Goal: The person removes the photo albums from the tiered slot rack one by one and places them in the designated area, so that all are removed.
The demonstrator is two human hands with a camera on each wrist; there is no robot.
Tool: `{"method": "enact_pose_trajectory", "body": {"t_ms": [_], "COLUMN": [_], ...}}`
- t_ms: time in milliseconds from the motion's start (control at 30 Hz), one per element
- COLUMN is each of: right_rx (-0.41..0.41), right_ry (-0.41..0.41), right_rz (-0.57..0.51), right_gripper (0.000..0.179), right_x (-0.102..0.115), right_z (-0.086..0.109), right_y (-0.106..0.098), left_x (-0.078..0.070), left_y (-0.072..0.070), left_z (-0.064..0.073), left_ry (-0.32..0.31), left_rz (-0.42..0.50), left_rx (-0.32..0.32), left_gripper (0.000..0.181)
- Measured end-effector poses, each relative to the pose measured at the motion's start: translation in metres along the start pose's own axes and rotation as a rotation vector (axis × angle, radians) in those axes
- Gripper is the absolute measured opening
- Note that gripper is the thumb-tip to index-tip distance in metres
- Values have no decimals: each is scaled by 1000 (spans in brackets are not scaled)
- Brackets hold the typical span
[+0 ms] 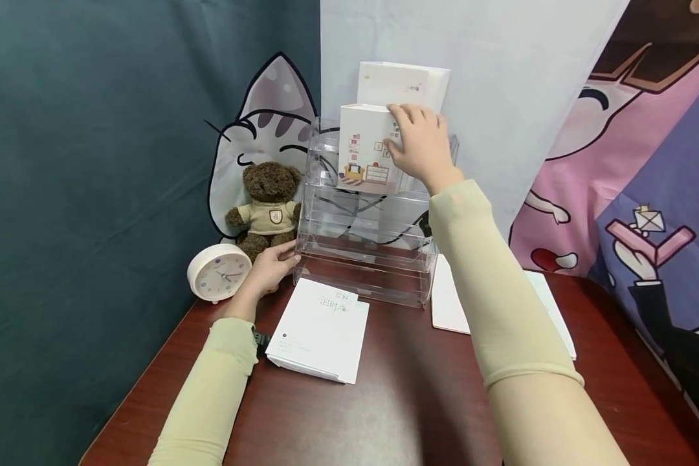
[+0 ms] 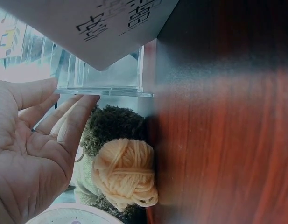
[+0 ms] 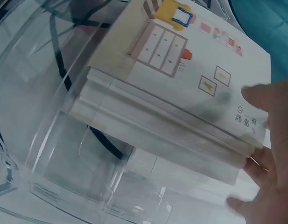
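R hand (image 1: 422,145) grips an illustrated book (image 1: 361,149) high up in the clear rack (image 1: 396,294): thumb on front cover, other fingers round its side/top. Can't tell how many books they close on. Cover shows a yellow chair, drawers & small pics; book stands upright in the rack's upper part, abv the worktop's (image 1: 402,388) far edge. Can't tell if its base sits on the ledge. Taller white book (image 1: 384,81) stands directly behind it, top sticking up higher.

L hand (image 1: 270,268) is low at the rack's L side, fingers extended & released, tips touching the clear side panel; grasps nothing.

Rack stands nr worktop's far edge. White book pile (image 1: 317,330), slightly out of line, lies flat just in front of rack's L half, twd the worktop's L edge. More white books (image 1: 450,301) lie R of rack, partly hidden by pale green R sleeve (image 1: 489,278).

Brown teddy bear (image 1: 268,213) in beige top sits beside rack, nr worktop's far L corner; round white clock (image 1: 221,272) is just in front, by L edge. L wrist view also shows an orange-ish yarn ball (image 2: 125,172) against the bear.
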State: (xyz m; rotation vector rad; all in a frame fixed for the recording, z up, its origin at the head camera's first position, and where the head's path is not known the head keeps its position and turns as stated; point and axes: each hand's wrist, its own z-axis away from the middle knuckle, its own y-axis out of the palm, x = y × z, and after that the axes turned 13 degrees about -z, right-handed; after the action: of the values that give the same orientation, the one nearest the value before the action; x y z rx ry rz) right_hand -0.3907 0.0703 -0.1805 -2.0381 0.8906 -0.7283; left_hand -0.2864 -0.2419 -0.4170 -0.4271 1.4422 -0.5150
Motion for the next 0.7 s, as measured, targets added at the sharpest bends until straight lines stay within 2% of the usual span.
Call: {"method": "enact_pose_trajectory", "body": {"t_ms": [133,300,433,500,600,700], "right_rx": [-73,-138,-114,-73,-12,10], "right_ry": [-40,-206,-334,-341,-305,-294], "right_rz": [15,-8,2,13,40,57], "right_gripper": [57,48,47,49,51,52], "right_x": [-2,-5,-6,-5,-3,-2], "right_z": [3,6,9,10,13,15], "right_y": [2,1,-3,-5,-8,-8], "left_x": [-2,-3,-2,-1,-1,-1], "left_y": [0,-1,-2,-2,-2,-1], "left_z": [0,1,1,2,1,0], "left_ry": [-3,-18,-13,-9,-7,-3], "left_rz": [-3,-15,-14,-13,-9,-9], "left_rx": [0,14,12,8,11,14], "left_gripper": [55,55,56,56,56,56]}}
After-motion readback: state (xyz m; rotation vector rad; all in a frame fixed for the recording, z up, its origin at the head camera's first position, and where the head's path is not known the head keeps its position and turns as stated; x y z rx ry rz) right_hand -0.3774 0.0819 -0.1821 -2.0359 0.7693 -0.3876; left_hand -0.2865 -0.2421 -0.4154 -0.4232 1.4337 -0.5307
